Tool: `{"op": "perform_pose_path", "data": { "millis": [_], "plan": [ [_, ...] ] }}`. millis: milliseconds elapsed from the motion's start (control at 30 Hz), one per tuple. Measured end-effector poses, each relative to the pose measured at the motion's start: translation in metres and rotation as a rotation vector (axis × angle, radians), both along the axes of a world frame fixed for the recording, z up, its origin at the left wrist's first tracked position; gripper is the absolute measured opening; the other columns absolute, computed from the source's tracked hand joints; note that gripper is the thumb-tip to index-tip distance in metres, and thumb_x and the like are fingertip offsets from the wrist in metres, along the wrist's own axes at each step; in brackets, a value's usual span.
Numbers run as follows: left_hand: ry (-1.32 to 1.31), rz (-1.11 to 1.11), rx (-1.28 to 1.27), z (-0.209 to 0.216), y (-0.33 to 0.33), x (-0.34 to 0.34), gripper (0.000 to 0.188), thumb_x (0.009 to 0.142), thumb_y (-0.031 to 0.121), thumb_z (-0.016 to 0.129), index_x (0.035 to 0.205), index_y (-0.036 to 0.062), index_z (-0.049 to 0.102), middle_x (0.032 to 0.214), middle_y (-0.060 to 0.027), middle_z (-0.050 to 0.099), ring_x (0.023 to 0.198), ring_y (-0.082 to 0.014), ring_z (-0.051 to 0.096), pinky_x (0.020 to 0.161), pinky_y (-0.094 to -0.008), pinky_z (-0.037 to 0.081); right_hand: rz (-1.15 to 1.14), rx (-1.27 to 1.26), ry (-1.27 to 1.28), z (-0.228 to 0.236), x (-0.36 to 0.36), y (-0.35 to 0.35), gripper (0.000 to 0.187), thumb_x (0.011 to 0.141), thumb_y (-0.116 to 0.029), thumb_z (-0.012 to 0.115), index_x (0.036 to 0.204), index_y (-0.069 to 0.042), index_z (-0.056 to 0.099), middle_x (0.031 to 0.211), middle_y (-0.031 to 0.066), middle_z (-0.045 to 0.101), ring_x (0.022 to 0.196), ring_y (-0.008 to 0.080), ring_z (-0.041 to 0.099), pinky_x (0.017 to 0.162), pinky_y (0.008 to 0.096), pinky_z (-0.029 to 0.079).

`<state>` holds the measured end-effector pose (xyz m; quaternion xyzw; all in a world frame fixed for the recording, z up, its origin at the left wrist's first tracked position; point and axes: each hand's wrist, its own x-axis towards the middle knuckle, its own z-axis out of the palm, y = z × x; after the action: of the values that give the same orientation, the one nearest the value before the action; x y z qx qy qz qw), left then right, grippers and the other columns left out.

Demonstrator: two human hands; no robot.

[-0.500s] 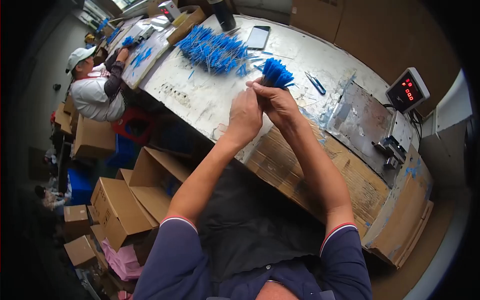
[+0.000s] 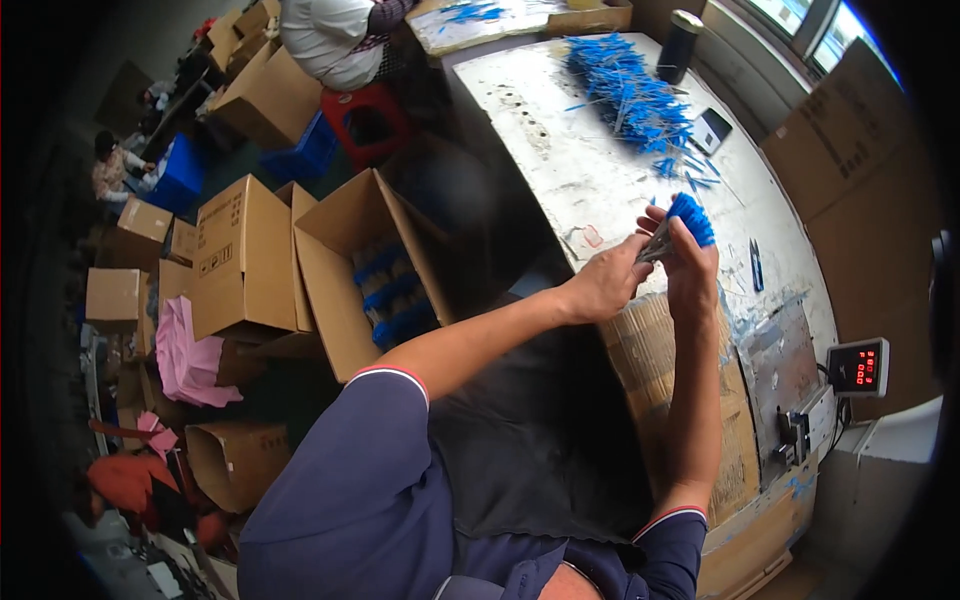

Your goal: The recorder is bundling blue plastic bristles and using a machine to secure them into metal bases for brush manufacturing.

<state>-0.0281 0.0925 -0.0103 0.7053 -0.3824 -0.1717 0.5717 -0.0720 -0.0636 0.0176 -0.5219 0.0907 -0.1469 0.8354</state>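
A bundle of thin grey stems with blue bristly heads point(image 2: 690, 218) is held between my hands over the near part of the white table point(image 2: 545, 165). My right hand point(image 2: 693, 265) wraps round it just below the blue heads, thumb across the stems. Around the grey lower ends, my left hand point(image 2: 607, 280) has its fingers closed. The blue heads point up and away from me. Farther off lies a loose pile of the same blue-headed stems point(image 2: 630, 95), some scattered at its near end. To the right of my hands are small blue-handled snips point(image 2: 756, 265).
A phone point(image 2: 711, 131) and a dark bottle point(image 2: 680, 47) stand beyond the pile. At right is a device with a red display point(image 2: 858, 367) beside a metal clamp point(image 2: 797, 432). An open carton point(image 2: 345, 225) at left holds blue-ended bundles. A person point(image 2: 335, 40) sits behind.
My view has swung left, bringing the open carton's contents into sight. Both hands still hold the bundle; my left hand has shifted down to the stem ends, and the right-hand fingers have spread.
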Motion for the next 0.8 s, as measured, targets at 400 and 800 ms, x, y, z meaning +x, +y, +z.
{"op": "perform_pose_path", "data": {
  "millis": [400, 800],
  "plan": [
    [0.21, 0.02, -0.022, -0.046, 0.102, -0.025, 0.034, 0.101, 0.011, 0.056, 0.132, -0.0031, 0.051, 0.106, -0.0297, 0.066, 0.101, -0.0461, 0.065, 0.084, -0.048, 0.051, -0.183, -0.415, 0.246, -0.027, -0.007, 0.099, 0.039, 0.096, -0.015, 0.066, 0.13, 0.004, 0.061, 0.108, 0.0128, 0.067, 0.093, 0.017, 0.066, 0.084, 0.03, 0.054],
    [0.267, -0.121, 0.049, -0.087, 0.215, -0.012, 0.037, 0.106, 0.02, 0.049, 0.135, -0.002, 0.051, 0.092, -0.0218, 0.068, 0.087, -0.0377, 0.067, 0.079, -0.0446, 0.051, 0.211, -1.569, -0.047, -0.003, -0.002, 0.178, 0.055, 0.084, -0.018, 0.081, 0.132, -0.003, 0.06, 0.139, 0.0182, 0.057, 0.13, 0.0363, 0.055, 0.108, 0.0449, 0.046]
  ]
}}
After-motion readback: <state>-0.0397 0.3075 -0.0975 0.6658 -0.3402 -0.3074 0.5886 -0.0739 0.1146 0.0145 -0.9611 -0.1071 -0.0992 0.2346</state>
